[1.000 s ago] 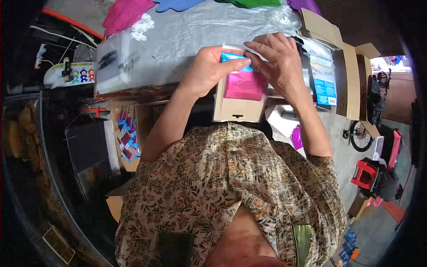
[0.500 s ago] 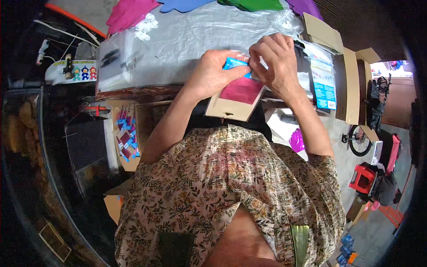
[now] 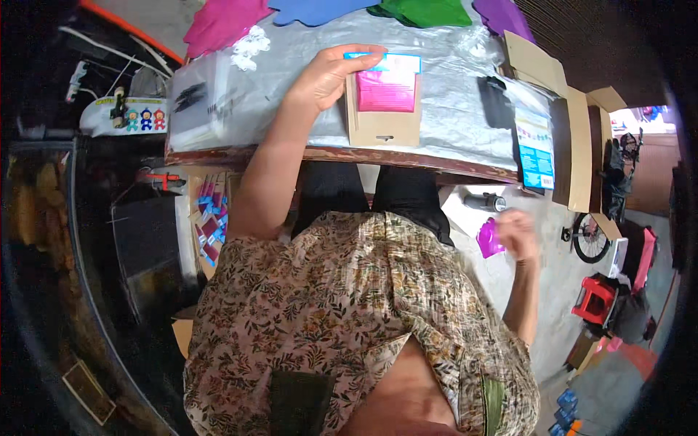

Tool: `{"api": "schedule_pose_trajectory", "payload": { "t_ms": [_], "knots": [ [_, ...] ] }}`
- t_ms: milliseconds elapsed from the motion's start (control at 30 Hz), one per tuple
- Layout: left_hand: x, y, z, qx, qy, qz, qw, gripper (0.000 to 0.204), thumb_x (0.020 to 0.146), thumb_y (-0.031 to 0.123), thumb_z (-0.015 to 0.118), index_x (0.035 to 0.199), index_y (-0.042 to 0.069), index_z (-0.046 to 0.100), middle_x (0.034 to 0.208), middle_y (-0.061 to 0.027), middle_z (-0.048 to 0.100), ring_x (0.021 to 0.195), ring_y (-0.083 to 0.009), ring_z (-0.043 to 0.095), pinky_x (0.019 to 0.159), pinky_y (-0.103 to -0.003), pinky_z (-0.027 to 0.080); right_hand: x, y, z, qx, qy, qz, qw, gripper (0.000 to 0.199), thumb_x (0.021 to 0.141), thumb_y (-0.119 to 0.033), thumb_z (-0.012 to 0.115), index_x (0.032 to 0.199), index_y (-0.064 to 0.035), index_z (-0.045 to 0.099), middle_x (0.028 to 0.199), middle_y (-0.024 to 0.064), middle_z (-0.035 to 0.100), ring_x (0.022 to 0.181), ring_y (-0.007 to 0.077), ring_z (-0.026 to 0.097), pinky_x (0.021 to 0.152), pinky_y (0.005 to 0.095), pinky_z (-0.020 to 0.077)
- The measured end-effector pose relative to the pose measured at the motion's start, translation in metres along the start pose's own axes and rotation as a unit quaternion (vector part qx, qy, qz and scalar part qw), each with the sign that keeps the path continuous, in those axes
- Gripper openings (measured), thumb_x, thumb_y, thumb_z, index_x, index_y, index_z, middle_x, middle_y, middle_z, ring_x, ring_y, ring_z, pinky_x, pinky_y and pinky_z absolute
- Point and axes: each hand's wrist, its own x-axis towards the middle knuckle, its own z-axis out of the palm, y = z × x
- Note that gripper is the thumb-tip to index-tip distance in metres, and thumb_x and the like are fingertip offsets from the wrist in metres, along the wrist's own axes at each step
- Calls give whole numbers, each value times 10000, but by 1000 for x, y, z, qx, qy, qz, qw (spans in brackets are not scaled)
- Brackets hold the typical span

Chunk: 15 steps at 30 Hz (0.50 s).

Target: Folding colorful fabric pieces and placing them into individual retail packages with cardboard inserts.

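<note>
We are pressing the cardboard backing card with its pink packet flat on the desk, which is covered in silvery sheeting, and the card is lying just at our left hand's fingertips, close to the near edge. Our left hand is resting open on the card's left and top edge, its grip loose rather than clenched, fingers spread over the blue strip at the top. To do this well we are judging that the palm should be keeping even pressure so the card is not sliding on the slick sheet, with the fingers staying clear of the pink face. Our right hand is hanging well below and to the right of that grip, off the desk, beside a small magenta piece; it is blurred, so we cannot tell whether its grip is closed or released. Farther right of the left grip, a blue printed card and an open cardboard box are sitting; beyond it, coloured felt shapes are lying at the far edge. Compared with half a second ago, the card is no longer being lifted in both hands but lying flat, and the right hand has dropped away.
</note>
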Motion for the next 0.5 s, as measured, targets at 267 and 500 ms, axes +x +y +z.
{"api": "schedule_pose_trajectory", "payload": {
  "t_ms": [267,500],
  "knots": [
    [28,-18,-16,53,-90,-49,993,367,938,182,645,1247,-15,631,1233,-127,645,1098,-189,634,978,-326,503,-49,27,-30,-650,-21,54,758,513,832,-326,739,1294,-146,608,1048,160,692,892,358,675,770,430,547],
    [35,-30,-30,587,5,149,795,217,897,214,678,1091,169,764,1078,-36,668,981,-185,628,843,-314,498,-1,-61,60,-712,-208,-31,670,579,744,-224,810,1268,-70,619,1090,182,689,958,356,667,811,394,533]
  ]
}}
